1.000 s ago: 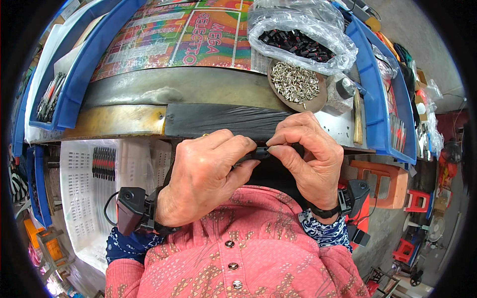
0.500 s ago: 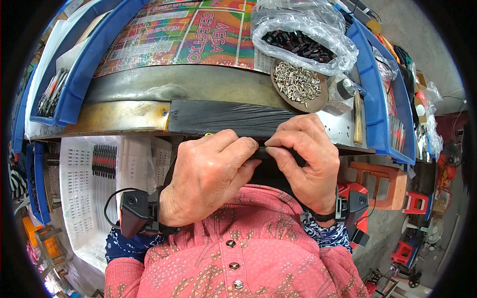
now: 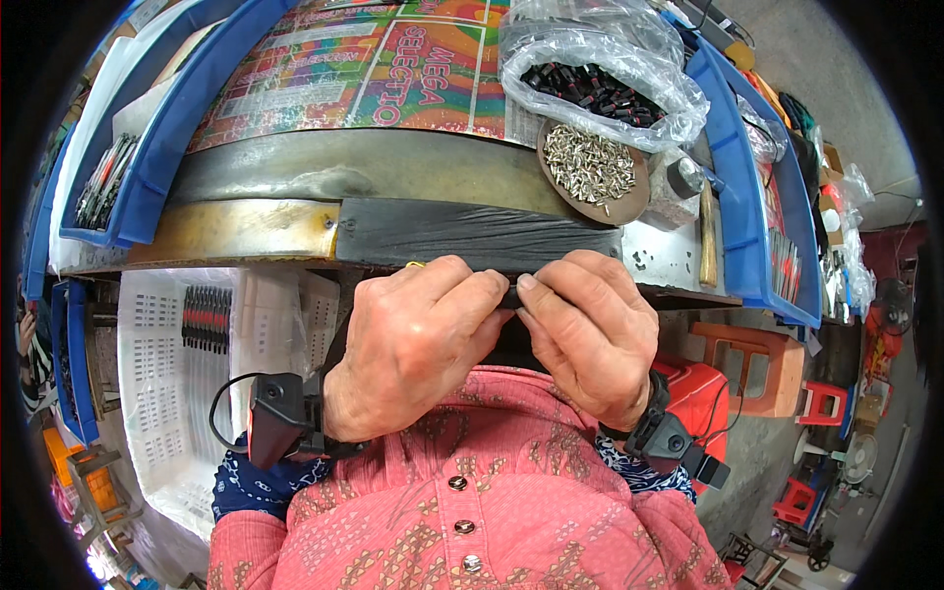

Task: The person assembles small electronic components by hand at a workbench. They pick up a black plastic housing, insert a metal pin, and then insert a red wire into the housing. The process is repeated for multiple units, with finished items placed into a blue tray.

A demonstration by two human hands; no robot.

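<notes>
Close in front of my body, at the bench's near edge, both hands meet around a small black piece [image 3: 511, 295]. My left hand [image 3: 413, 339] is closed, with thumb and index finger pinching the piece from the left. On the other side, my right hand [image 3: 595, 339] pinches its right end between thumb and fingertips. Most of the piece is hidden by fingers, so its exact kind cannot be made out. Just beyond the hands runs a dark padded strip [image 3: 472, 236] along the bench edge. A bit of yellow [image 3: 415, 264] shows behind my left knuckles.
Beyond my right hand are a round dish [image 3: 590, 172] of small silver metal pins, a plastic bag [image 3: 610, 98] of black-and-red parts and a wooden handle [image 3: 708, 236]. Blue bins [image 3: 147, 187] flank the bench. A white basket [image 3: 177, 393] at left holds a row of black-and-red pieces.
My right hand has turned, its fingers now drawn together, and shifted slightly left onto the black piece. My left hand has moved slightly to the right.
</notes>
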